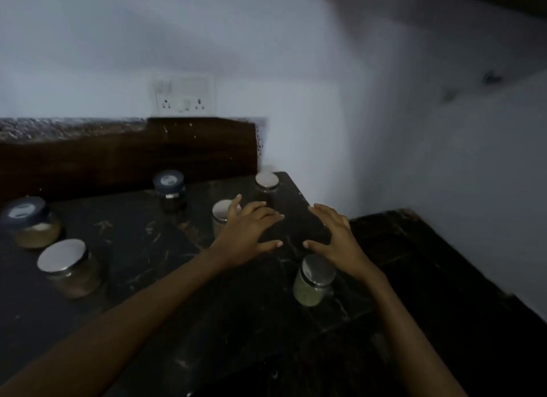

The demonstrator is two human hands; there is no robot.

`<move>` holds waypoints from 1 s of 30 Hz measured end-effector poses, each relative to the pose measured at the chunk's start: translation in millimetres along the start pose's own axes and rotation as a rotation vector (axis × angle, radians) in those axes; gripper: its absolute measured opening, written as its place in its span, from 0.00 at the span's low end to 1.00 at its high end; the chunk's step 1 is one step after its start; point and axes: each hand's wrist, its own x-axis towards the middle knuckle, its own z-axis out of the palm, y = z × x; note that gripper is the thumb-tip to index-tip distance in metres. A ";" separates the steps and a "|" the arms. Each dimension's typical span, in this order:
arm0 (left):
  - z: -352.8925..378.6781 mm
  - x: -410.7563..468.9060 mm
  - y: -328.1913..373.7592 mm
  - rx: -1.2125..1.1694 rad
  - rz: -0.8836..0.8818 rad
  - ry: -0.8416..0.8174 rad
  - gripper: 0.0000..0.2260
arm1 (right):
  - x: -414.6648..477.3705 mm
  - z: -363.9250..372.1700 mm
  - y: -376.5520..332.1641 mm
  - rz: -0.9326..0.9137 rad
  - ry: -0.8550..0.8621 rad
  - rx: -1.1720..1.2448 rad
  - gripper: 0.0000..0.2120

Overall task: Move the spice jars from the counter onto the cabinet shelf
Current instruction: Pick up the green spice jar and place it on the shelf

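Several glass spice jars stand on the dark marble counter (142, 248). A silver-lidded jar of green spice (313, 279) stands just below my right hand (337, 237). Another silver-lidded jar (220, 216) is partly hidden behind my left hand (250, 229). A third silver-lidded jar (266, 185) stands at the far corner. A dark-lidded jar (170, 191) is at the back, another dark-lidded jar (31, 222) at far left, and a wide silver-lidded jar (69, 266) is in front of it. Both hands hover over the counter with fingers spread, holding nothing.
A dark wooden backboard (133, 154) runs behind the counter, with a white socket plate (183, 96) on the wall above. A lower dark surface (429, 263) lies to the right beside a white wall. A dark cabinet edge (503, 0) shows at top right.
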 end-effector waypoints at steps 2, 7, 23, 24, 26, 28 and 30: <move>19.9 -3.4 9.4 0.005 0.023 -0.102 0.25 | -13.6 9.9 26.9 0.069 -0.008 0.022 0.30; 63.4 -11.6 32.0 0.053 0.047 -0.341 0.29 | -35.0 41.7 72.1 0.258 -0.116 0.016 0.34; 85.4 -29.6 39.2 -0.119 0.040 -0.372 0.45 | -34.8 62.2 78.7 0.301 -0.036 0.134 0.32; 81.7 -31.9 37.1 -0.115 0.058 -0.347 0.47 | -33.6 58.2 73.8 0.290 -0.048 0.159 0.31; 73.9 -36.1 34.5 -0.103 0.099 -0.300 0.49 | -30.4 48.0 60.9 0.268 -0.077 0.217 0.30; 64.4 -39.6 33.2 -0.102 0.130 -0.266 0.52 | -25.1 35.4 44.5 0.224 -0.108 0.272 0.30; 52.4 -42.3 33.0 -0.095 0.149 -0.238 0.55 | -18.2 19.7 25.4 0.165 -0.140 0.320 0.28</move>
